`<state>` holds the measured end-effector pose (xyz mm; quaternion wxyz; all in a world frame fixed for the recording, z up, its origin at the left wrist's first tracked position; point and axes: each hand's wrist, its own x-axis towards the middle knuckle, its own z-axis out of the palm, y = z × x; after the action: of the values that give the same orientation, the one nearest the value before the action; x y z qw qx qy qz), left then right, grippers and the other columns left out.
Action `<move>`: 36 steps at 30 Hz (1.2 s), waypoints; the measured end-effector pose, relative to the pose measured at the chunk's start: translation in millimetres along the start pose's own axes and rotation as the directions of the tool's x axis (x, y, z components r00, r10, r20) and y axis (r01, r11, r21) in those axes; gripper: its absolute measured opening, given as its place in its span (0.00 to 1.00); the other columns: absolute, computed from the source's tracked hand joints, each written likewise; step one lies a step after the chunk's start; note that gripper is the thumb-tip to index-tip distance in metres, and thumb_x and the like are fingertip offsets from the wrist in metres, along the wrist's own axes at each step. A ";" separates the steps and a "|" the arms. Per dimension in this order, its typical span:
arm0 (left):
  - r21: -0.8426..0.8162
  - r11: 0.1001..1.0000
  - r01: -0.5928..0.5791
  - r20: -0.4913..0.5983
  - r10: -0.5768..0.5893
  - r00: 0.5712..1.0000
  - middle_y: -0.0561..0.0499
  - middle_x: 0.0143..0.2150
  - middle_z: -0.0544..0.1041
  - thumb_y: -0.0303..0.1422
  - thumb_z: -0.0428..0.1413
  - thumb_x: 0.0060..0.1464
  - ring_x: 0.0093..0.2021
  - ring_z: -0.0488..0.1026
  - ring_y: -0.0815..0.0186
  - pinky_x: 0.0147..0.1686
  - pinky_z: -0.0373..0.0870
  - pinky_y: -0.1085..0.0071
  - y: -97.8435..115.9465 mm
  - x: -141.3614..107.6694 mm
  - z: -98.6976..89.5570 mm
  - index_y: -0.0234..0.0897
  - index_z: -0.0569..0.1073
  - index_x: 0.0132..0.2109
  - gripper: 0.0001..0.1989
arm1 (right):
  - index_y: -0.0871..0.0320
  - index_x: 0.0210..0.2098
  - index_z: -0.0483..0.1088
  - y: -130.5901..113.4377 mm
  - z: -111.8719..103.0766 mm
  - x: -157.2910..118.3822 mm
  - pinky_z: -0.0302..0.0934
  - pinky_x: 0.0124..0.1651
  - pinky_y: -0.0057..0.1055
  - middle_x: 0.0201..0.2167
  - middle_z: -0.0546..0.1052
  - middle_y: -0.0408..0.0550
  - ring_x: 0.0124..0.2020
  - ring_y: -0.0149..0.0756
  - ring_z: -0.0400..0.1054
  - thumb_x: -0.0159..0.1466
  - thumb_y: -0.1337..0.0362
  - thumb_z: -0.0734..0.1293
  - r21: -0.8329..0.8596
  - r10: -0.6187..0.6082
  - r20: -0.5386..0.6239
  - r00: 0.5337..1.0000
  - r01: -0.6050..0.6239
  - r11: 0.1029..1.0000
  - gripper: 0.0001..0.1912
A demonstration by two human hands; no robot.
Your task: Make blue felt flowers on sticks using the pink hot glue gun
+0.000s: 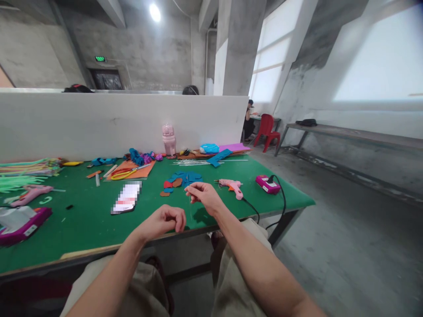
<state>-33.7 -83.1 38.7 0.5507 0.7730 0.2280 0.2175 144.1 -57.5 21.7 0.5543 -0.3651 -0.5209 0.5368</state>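
Green covering is lining the table [82,233], and toward its left side a pink glue gun [33,193] is lying beside a purple power block [28,233], with a phone [127,198] resting nearer the middle. The left hand [163,220] is hovering by the front edge, its fingers curling inward; whether they are gripping anything, I cannot tell. Beyond it, red pieces [168,185], brown pieces [177,182] and blue pieces [190,177] are lying in a loose cluster. What looks like a thin, pale strand [190,206] is hanging in front of them from the right hand [206,198], whose thumb and forefinger are closing in a narrow pinch. Something so fine is probably calling for light, even pressure, since squeezing or jerking could be bending or snapping it; steadying the wrist would be helping too. Just right of that hand, a second glue gun [233,187] is lying near the forearm, its black cord [253,209] trailing toward the edge, so sweeping sideways would be risking a snag.
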 end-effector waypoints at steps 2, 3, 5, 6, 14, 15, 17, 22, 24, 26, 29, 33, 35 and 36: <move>0.025 1.000 0.001 0.002 -0.001 1.000 0.53 0.17 0.63 0.26 0.49 0.45 0.21 0.58 0.72 0.23 0.55 0.74 -4.5 1.3 -1.4 0.33 0.65 0.16 0.13 | 0.61 0.27 0.72 0.2 1.5 -0.6 0.58 0.22 0.23 0.22 0.72 0.43 0.17 0.22 0.59 0.50 0.56 0.68 -0.002 -0.011 0.011 1.000 0.011 1.000 0.13; 0.024 1.000 0.013 -0.013 -0.013 1.000 0.54 0.15 0.60 0.27 0.48 0.45 0.19 0.56 0.73 0.21 0.53 0.74 -6.4 1.7 -2.6 0.33 0.65 0.16 0.13 | 0.61 0.27 0.72 0.1 2.4 -0.8 0.58 0.22 0.23 0.22 0.72 0.43 0.17 0.22 0.59 0.50 0.56 0.68 -0.009 -0.018 0.013 1.000 0.018 1.000 0.13; 0.024 0.999 0.041 -0.057 -0.039 0.998 0.55 0.13 0.58 0.30 0.47 0.47 0.18 0.54 0.73 0.20 0.51 0.74 -7.9 1.2 -4.9 0.32 0.67 0.17 0.14 | 0.61 0.27 0.72 -0.3 4.2 -0.7 0.58 0.22 0.23 0.22 0.72 0.43 0.16 0.22 0.59 0.50 0.56 0.68 -0.029 -0.036 0.006 0.999 0.036 0.999 0.13; 0.031 0.998 0.057 -0.074 -0.055 0.996 0.55 0.13 0.59 0.32 0.48 0.49 0.18 0.55 0.73 0.20 0.51 0.75 -7.3 0.5 -5.6 0.32 0.68 0.17 0.15 | 0.61 0.26 0.71 -0.5 4.8 -0.5 0.58 0.22 0.23 0.22 0.72 0.43 0.16 0.22 0.59 0.50 0.56 0.68 -0.040 -0.048 -0.002 0.999 0.048 0.998 0.13; -0.059 0.998 0.002 -0.502 -0.032 0.864 0.52 0.24 0.72 0.36 0.58 0.42 0.21 0.64 0.72 0.23 0.61 0.75 -7.1 7.8 -0.5 0.34 0.74 0.32 0.10 | 0.60 0.25 0.70 -0.1 5.8 -1.9 0.55 0.23 0.24 0.19 0.70 0.42 0.17 0.26 0.61 0.55 0.57 0.64 -0.383 -0.279 -0.031 0.960 0.246 0.891 0.12; -0.043 0.999 -0.029 -0.616 -0.004 0.788 0.54 0.22 0.71 0.35 0.59 0.42 0.21 0.64 0.72 0.23 0.61 0.75 -9.1 10.5 -0.3 0.34 0.73 0.32 0.10 | 0.59 0.25 0.70 0.2 6.6 -3.2 0.55 0.25 0.25 0.19 0.71 0.42 0.18 0.27 0.62 0.55 0.57 0.63 -0.444 -0.306 -0.002 0.952 0.274 0.853 0.12; -0.011 0.999 -0.045 -0.733 0.023 0.679 0.54 0.21 0.71 0.36 0.59 0.41 0.22 0.65 0.72 0.24 0.62 0.75 -12.6 14.8 -0.6 0.34 0.74 0.32 0.11 | 0.59 0.26 0.71 1.5 9.1 -5.7 0.55 0.28 0.25 0.20 0.71 0.42 0.21 0.28 0.63 0.57 0.57 0.62 -0.544 -0.340 0.050 0.939 0.311 0.779 0.12; 0.044 0.999 0.012 -0.745 0.025 0.666 0.53 0.22 0.72 0.37 0.59 0.40 0.23 0.65 0.71 0.25 0.62 0.75 -18.3 16.7 -2.1 0.33 0.74 0.31 0.12 | 0.59 0.28 0.72 6.3 15.6 -8.5 0.54 0.30 0.24 0.22 0.73 0.43 0.25 0.30 0.65 0.58 0.59 0.61 -0.646 -0.353 0.127 0.927 0.347 0.680 0.11; 0.092 0.995 0.039 -0.745 0.042 0.666 0.54 0.21 0.70 0.38 0.59 0.41 0.22 0.64 0.71 0.23 0.60 0.76 -20.9 16.2 -2.3 0.33 0.74 0.30 0.11 | 0.59 0.28 0.72 7.4 17.2 -8.9 0.54 0.30 0.24 0.22 0.73 0.43 0.26 0.30 0.65 0.58 0.60 0.62 -0.662 -0.354 0.145 0.924 0.356 0.659 0.10; 0.128 0.990 0.065 -0.739 0.051 0.672 0.55 0.19 0.68 0.38 0.58 0.42 0.21 0.63 0.72 0.22 0.58 0.76 -22.9 16.6 -2.1 0.34 0.73 0.29 0.11 | 0.59 0.27 0.71 7.3 18.7 -9.7 0.53 0.29 0.24 0.22 0.73 0.43 0.25 0.29 0.64 0.58 0.61 0.62 -0.677 -0.353 0.163 0.921 0.365 0.640 0.10; 0.089 0.996 0.030 -0.726 0.045 0.686 0.56 0.19 0.66 0.38 0.56 0.45 0.21 0.62 0.72 0.23 0.58 0.76 -22.7 18.2 -0.3 0.34 0.70 0.28 0.10 | 0.59 0.25 0.71 5.8 20.1 -10.8 0.53 0.28 0.23 0.21 0.72 0.42 0.24 0.28 0.63 0.57 0.62 0.63 -0.675 -0.341 0.175 0.924 0.365 0.641 0.09; -0.076 0.992 -0.106 -0.648 0.032 0.761 0.57 0.20 0.64 0.37 0.53 0.49 0.22 0.61 0.73 0.24 0.58 0.76 -15.4 15.5 2.8 0.35 0.65 0.27 0.10 | 0.59 0.25 0.69 3.1 14.7 -7.2 0.55 0.27 0.23 0.19 0.70 0.41 0.20 0.27 0.62 0.57 0.60 0.62 -0.587 -0.313 0.088 0.946 0.302 0.751 0.10; -0.100 0.992 -0.081 -0.494 0.021 0.869 0.57 0.19 0.65 0.36 0.54 0.48 0.22 0.61 0.73 0.24 0.58 0.76 -10.1 10.8 3.0 0.35 0.64 0.25 0.10 | 0.59 0.25 0.69 2.1 8.8 -3.1 0.56 0.25 0.23 0.18 0.70 0.41 0.18 0.26 0.61 0.56 0.59 0.63 -0.468 -0.252 0.009 0.968 0.227 0.854 0.10; -0.093 0.995 -0.044 -0.394 0.004 0.919 0.57 0.19 0.65 0.35 0.55 0.47 0.21 0.60 0.73 0.24 0.58 0.77 -7.6 8.1 2.8 0.35 0.63 0.24 0.11 | 0.60 0.25 0.68 1.5 5.9 -1.1 0.56 0.24 0.23 0.18 0.70 0.41 0.17 0.26 0.61 0.55 0.58 0.64 -0.392 -0.213 -0.025 0.977 0.186 0.901 0.10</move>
<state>-26.5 -78.2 31.4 0.5289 0.6880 0.3130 0.3859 138.2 -59.2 21.2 0.5406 -0.4298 -0.6323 0.3511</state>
